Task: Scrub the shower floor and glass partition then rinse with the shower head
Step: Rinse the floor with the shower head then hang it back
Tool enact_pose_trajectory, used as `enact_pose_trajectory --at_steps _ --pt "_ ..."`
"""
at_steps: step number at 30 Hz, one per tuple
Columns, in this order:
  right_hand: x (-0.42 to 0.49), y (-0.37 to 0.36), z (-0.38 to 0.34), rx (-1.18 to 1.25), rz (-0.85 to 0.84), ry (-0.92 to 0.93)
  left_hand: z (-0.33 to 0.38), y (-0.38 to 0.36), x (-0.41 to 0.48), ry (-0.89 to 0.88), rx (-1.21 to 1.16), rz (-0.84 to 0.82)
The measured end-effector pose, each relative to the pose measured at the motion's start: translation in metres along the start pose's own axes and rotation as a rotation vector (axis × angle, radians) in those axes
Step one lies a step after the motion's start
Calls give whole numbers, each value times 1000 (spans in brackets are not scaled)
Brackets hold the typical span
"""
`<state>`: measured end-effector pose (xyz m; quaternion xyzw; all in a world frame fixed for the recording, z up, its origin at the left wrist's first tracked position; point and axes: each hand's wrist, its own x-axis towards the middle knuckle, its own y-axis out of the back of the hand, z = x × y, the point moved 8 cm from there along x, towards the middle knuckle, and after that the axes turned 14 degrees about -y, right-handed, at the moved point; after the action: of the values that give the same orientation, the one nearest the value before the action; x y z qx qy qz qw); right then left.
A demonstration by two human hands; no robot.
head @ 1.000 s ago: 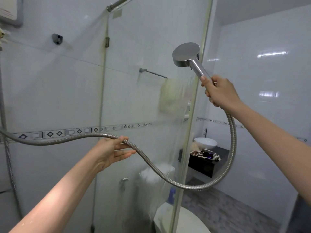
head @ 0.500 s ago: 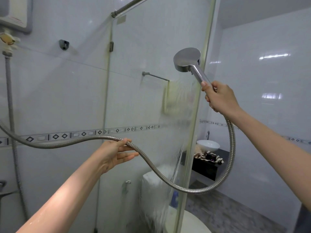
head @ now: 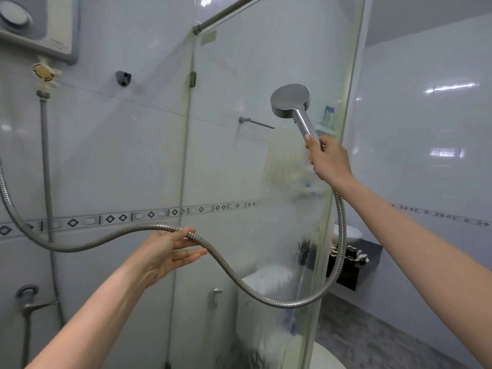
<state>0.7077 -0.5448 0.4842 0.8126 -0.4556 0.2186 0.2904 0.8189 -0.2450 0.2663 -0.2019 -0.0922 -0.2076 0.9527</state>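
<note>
My right hand grips the chrome handle of the shower head, raised with its face turned to the glass partition. Water streams down the wet, blurred glass below the head. The metal hose loops down from my right hand and back up to my left hand, which holds it between thumb and fingers at waist height left of centre. From there the hose runs off to the left wall.
A water heater hangs top left, with an empty shower bracket beside it. Behind the glass are a towel bar and a toilet tank. A basin on a black vanity stands right. A tap sits lower left.
My view has tilted up and left, bringing the water heater into sight. Water runs further down the glass. Both hands keep their hold.
</note>
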Motion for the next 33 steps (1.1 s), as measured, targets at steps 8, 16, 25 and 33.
enact_pose_trajectory --at_steps 8,16,25,33 --pt "-5 -55 13 48 -25 -49 -6 55 1 2 13 58" --pt "-8 -117 42 61 -61 -77 -41 83 16 36 13 121" --pt "15 -218 82 149 -163 -122 -83 114 55 86 31 223" --pt "19 -297 108 141 -224 -134 -104 142 78 99 36 314"
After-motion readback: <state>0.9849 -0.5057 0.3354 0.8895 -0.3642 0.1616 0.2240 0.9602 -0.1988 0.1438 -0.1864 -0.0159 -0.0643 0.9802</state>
